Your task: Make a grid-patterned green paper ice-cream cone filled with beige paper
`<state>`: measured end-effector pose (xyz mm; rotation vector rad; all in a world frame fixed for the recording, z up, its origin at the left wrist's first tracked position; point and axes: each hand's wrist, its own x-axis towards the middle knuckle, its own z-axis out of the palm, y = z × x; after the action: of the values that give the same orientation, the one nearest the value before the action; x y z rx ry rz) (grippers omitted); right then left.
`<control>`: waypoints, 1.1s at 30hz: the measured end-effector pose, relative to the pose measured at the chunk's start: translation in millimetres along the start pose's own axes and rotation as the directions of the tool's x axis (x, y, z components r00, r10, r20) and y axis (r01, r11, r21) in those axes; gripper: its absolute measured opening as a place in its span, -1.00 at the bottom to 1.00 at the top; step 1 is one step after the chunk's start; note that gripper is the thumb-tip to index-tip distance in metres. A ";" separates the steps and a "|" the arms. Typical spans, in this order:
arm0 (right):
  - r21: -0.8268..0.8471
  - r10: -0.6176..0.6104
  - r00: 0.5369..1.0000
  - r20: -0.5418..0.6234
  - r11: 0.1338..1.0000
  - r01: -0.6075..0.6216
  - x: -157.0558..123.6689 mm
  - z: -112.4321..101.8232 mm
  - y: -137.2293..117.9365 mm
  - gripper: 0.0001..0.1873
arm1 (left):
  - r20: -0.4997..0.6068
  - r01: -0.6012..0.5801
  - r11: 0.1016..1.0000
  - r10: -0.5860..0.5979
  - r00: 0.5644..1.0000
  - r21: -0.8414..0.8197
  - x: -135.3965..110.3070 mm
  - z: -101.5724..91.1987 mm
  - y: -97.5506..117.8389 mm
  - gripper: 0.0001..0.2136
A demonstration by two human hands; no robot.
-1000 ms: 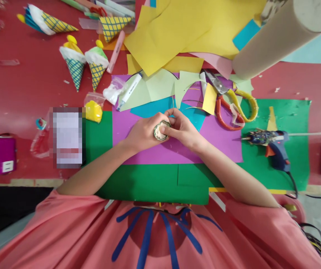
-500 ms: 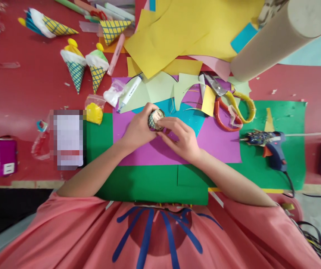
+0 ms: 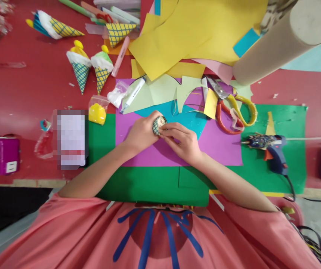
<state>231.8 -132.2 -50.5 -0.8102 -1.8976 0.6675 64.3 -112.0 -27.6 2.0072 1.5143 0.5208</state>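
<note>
My left hand (image 3: 142,132) is closed around a small paper cone (image 3: 156,126) with a blue criss-cross pattern, its open end tilted up toward me. Something pale and crumpled fills the mouth of the cone. The thumb and fingers of my right hand (image 3: 183,140) are pinched together at the cone's near right rim. Both hands are above a purple sheet (image 3: 219,149) and a blue paper piece (image 3: 188,116). Finished-looking paper ice cream cones (image 3: 79,71) with white, fluffy rims lie at the upper left.
Red-and-yellow-handled scissors (image 3: 230,112) and a glue gun (image 3: 275,147) lie to the right. A white marker (image 3: 134,95), bags of white clay (image 3: 117,95) and yellow clay (image 3: 97,113) are at left. Yellow sheets (image 3: 188,33) and a thick cardboard tube (image 3: 278,45) occupy the back.
My right fingers have shifted from over the pale filling to the cone's near rim and closed tighter together. The whole view has slid slightly, with things appearing farther right.
</note>
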 end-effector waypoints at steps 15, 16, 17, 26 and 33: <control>-0.101 -0.054 0.998 -0.031 0.994 0.051 3.6 -4.7 1.4 -0.96 | 0.081 0.033 0.997 -0.038 0.996 0.064 2.5 0.5 3.3 -0.76; -0.059 -0.018 0.999 -0.044 0.998 0.015 4.8 -6.3 3.8 -0.96 | 0.068 0.016 0.999 -0.019 0.997 0.052 2.7 0.6 2.2 -0.69; -0.008 0.046 0.996 -0.074 0.999 -0.047 6.2 -8.1 6.8 -0.96 | 0.049 -0.013 0.999 0.012 0.999 0.034 3.0 0.7 0.6 -0.61; 0.472 0.531 0.814 -0.236 0.795 -0.382 13.6 -14.1 26.5 -0.96 | -0.151 -0.318 0.947 0.321 0.935 0.043 2.5 1.6 -15.5 -0.56; 0.528 0.533 0.829 -0.171 0.760 -0.380 14.0 -14.6 20.7 -0.91 | -0.210 -0.360 0.933 0.355 0.911 0.013 1.7 2.5 -17.6 -0.55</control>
<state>245.4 -106.7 -51.9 -0.9993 -1.1611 1.1828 53.3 -107.4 -40.9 2.2812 1.2439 0.9206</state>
